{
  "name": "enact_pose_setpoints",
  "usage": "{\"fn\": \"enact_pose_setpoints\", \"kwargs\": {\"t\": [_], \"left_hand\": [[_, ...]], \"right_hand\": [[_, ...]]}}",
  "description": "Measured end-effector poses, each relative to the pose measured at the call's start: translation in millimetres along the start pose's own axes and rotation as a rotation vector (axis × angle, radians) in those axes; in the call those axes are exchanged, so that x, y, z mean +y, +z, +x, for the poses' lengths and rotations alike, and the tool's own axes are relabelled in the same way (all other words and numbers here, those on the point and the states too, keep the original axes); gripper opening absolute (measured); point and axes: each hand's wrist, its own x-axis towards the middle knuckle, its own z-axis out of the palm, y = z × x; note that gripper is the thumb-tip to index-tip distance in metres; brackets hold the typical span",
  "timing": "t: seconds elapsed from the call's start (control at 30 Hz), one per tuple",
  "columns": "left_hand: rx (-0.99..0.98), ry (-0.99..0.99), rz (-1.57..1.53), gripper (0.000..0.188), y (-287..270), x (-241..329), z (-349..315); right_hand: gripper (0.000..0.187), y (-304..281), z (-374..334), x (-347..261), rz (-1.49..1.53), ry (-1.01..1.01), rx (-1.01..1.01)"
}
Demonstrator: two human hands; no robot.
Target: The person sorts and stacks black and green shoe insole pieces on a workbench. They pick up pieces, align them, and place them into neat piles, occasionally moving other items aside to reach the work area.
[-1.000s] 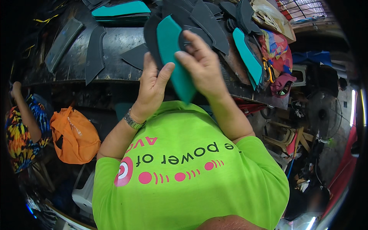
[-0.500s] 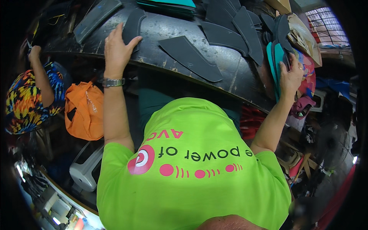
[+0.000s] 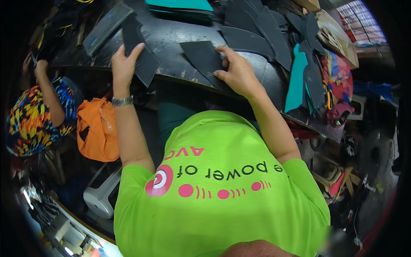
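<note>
My left hand (image 3: 124, 68) grips a dark grey curved flat piece (image 3: 144, 55), its thumb over the near part. That piece slants across the table's front edge, one pointed end beyond it. To the right, my right hand (image 3: 240, 73) has its fingers and thumb bent round the right side of another dark grey flat piece (image 3: 201, 56), partly covered by the hand. Both pieces look like thin sheet cut to shape; their material I cannot tell.
The dark worktable (image 3: 171, 32) carries a teal-topped stack (image 3: 180, 5), several dark grey cut pieces (image 3: 252, 40) and a teal piece (image 3: 296, 77) among dark ones. A clear flat slab (image 3: 107, 30) lies far left. An orange bag (image 3: 97, 128) and a person in a patterned shirt (image 3: 32, 115) are left.
My right hand has left the teal and dark pieces and moved left onto the middle piece. The left-hand piece has shifted toward me, over the table edge, with my left hand now on it.
</note>
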Motion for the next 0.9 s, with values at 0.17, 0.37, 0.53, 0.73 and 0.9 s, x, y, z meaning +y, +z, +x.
{"fn": "enact_pose_setpoints", "kwargs": {"t": [0.17, 0.37, 0.53, 0.73, 0.9], "left_hand": [[-0.053, -0.122, -0.441, 0.025, 27.5, 4.9, -36.8], [-0.172, -0.2, -0.571, 0.028, 54.3, 26.7, -54.8], [-0.422, -0.329, -0.811, 0.039, 118.1, 57.2, -77.1], [-0.539, -0.356, -0.943, 0.034, 180.6, 87.0, -92.6], [-0.653, -0.338, -1.125, 0.034, 232.6, 111.0, -115.5]], "right_hand": [[0.022, 2.3, 2.0, 10.3, 0.04, -0.013, -0.062], [0.023, -49.5, -18.4, 5.2, 0.641, -0.079, 0.217], [0.032, -59.9, -35.6, -6.1, 0.254, -0.658, 0.268], [0.026, -76.7, -54.3, 8.1, 0.093, -0.509, 0.334], [0.046, -109.1, -88.8, 31.4, 0.216, 0.01, 0.172]]}}
